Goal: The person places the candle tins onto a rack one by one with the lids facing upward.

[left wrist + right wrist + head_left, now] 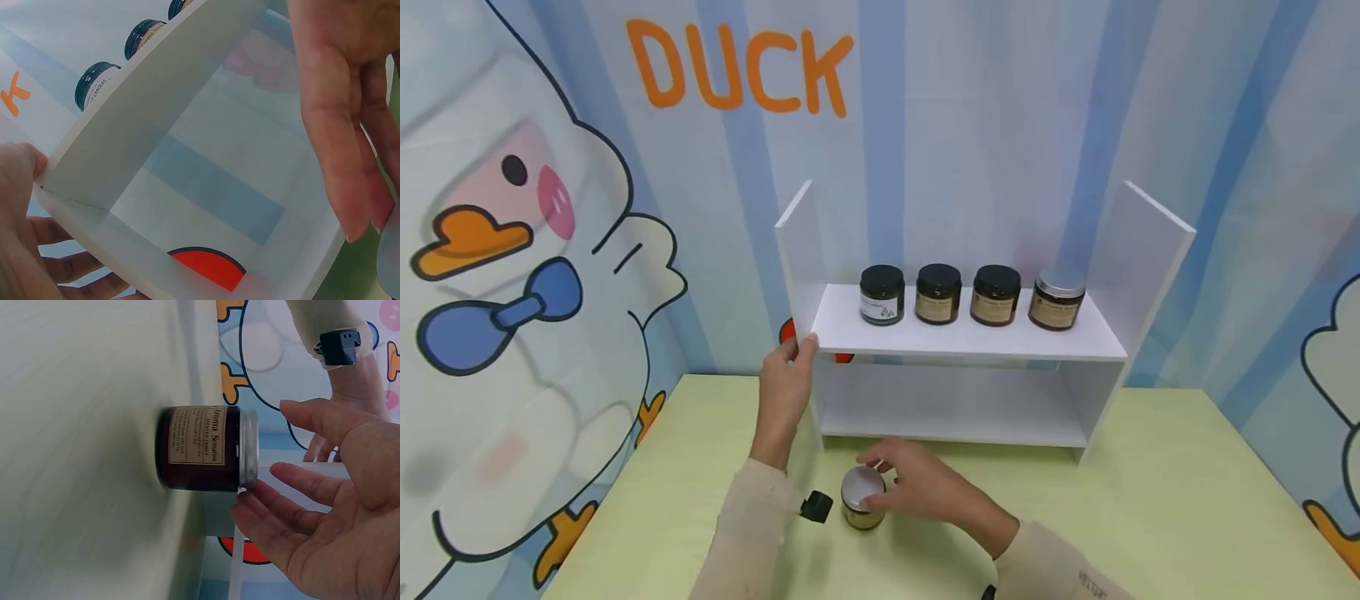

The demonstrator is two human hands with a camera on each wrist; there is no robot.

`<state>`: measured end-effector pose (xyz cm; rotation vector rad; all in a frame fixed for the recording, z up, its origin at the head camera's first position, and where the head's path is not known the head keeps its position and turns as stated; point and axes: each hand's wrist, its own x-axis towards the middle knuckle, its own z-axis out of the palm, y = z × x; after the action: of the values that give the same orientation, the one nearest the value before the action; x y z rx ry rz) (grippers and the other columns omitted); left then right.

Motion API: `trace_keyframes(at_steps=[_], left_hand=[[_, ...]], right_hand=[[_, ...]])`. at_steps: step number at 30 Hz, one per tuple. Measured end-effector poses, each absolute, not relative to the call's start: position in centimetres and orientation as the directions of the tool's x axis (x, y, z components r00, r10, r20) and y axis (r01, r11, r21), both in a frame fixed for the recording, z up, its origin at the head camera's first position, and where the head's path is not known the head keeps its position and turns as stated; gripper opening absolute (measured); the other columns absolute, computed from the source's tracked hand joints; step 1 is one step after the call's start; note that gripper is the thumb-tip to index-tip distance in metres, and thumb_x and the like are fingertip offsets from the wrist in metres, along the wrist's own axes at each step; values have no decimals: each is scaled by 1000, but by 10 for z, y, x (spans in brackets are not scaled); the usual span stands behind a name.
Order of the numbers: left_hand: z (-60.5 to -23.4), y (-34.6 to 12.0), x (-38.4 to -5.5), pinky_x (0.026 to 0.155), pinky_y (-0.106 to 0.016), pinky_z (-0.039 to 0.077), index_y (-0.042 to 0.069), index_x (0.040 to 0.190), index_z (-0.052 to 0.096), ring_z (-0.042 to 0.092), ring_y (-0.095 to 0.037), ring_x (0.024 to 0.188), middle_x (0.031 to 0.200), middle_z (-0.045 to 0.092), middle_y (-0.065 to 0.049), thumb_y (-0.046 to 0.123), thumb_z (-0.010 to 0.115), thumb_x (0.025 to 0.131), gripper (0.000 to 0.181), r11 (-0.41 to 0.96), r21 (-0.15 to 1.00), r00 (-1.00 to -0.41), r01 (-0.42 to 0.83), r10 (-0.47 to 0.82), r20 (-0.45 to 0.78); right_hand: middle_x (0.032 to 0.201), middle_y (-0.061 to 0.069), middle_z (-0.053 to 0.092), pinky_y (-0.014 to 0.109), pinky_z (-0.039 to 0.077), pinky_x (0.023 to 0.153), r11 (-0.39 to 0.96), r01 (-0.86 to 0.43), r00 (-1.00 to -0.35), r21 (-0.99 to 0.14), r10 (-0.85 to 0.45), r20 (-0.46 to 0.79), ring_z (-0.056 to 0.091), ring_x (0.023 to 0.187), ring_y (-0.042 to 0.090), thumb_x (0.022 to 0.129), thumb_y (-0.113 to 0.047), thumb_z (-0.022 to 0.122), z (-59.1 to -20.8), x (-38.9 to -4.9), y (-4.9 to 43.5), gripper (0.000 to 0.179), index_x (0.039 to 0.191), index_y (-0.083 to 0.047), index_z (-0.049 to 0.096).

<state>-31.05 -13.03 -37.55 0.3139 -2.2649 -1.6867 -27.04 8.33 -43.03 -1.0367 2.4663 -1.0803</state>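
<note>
A dark candle jar (863,518) with a silver lid stands upright on the table; its tan label reads "Aroma Sensation" in the right wrist view. Around its lid my right hand (921,483) has its fingers and thumb spread. In the right wrist view the thumb is apart from the jar (197,450), while some fingertips are at the lid's edge. My left hand (784,400) grips the left side panel of a white shelf (970,342), thumb in front and fingers on the outer side. The left wrist view also shows these fingers (69,265) behind the panel.
On the shelf's upper board stand a jar with a white label (882,296), two black-lidded jars with tan labels (937,296) and a silver-lidded jar (1057,302). The shelf stands on a pale green table (1165,483) before a duck-print curtain (985,125).
</note>
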Motion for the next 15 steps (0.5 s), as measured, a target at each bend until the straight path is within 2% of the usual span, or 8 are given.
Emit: trace_keyframes(at_steps=[6, 15], left_hand=[[-377, -130, -310, 105, -59, 42, 11, 141, 58, 51, -30, 121, 140, 57, -9, 53, 47, 102, 58, 294, 956, -930, 8, -348, 115], [-376, -130, -308, 105, -60, 41, 12, 140, 59, 51, -30, 120, 138, 57, -9, 53, 47, 103, 57, 292, 956, -928, 4, -355, 112]], right_hand=[[122, 4, 65, 28, 52, 86, 475, -553, -710, -685, -698, 89, 64, 110, 19, 83, -23, 83, -441, -268, 80, 49, 127, -7, 68], [123, 6, 62, 26, 51, 82, 488, -556, -719, -673, -689, 94, 60, 106, 17, 82, -23, 85, -449, -267, 76, 55, 130, -5, 66]])
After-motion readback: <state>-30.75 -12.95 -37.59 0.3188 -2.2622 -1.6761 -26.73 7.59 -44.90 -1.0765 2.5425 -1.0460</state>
